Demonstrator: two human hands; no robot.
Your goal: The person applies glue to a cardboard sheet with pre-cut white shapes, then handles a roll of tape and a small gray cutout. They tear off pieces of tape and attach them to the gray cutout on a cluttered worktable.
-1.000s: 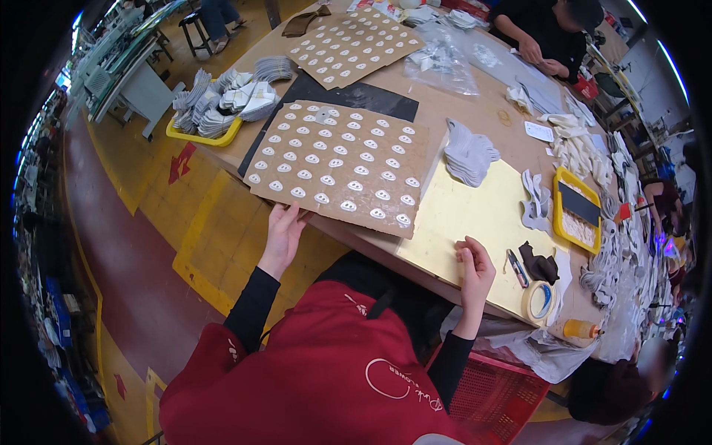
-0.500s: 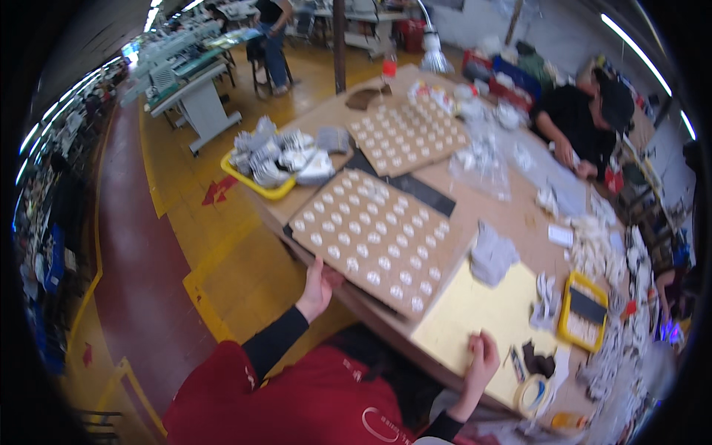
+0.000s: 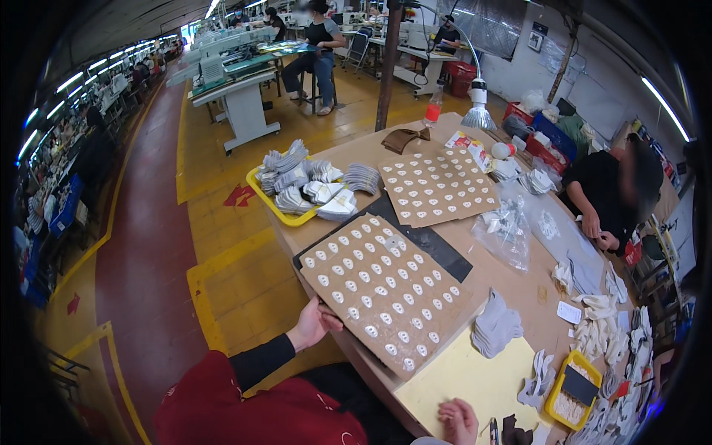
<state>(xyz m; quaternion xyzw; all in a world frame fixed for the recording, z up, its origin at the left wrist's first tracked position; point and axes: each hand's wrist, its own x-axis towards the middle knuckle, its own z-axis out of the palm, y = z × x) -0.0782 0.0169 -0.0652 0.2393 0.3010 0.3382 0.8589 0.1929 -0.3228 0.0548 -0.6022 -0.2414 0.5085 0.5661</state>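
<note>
Head view: in front of you lies a brown cardboard sheet point(image 3: 368, 317), set at a slant near the table's left edge and partly covering a black sheet point(image 3: 437, 251). Rows of small white oval pieces point(image 3: 386, 318) with dark marks sit across it. Your left hand point(image 3: 315, 325) grips the cardboard's near left edge, its fingers curled and partly hidden beneath. Your right hand point(image 3: 458, 421) is well apart from it, over a pale yellow sheet point(image 3: 452, 371); its fingers are bent and slightly blurred, and I cannot tell whether they are fully closed or have something small in them.

Just right of the cardboard, you have a stack of grey cut fabric point(image 3: 497, 324) at the yellow sheet's far edge, with curved grey cut pieces point(image 3: 535, 378) to its right. Next to those sits a yellow tray point(image 3: 558, 386) with a dark block point(image 3: 580, 384) across it. Beyond your cardboard lies a second cardboard sheet point(image 3: 423, 222) with similar ovals, a clear plastic bag point(image 3: 506, 230) just beside it. To its left, a yellow basket point(image 3: 298, 220) holds grey and white fabric bundles point(image 3: 289, 174). Farther off, a lamp point(image 3: 478, 115) hangs over the table's far end, and a co-worker point(image 3: 610, 182) in black leans in from the right.
</note>
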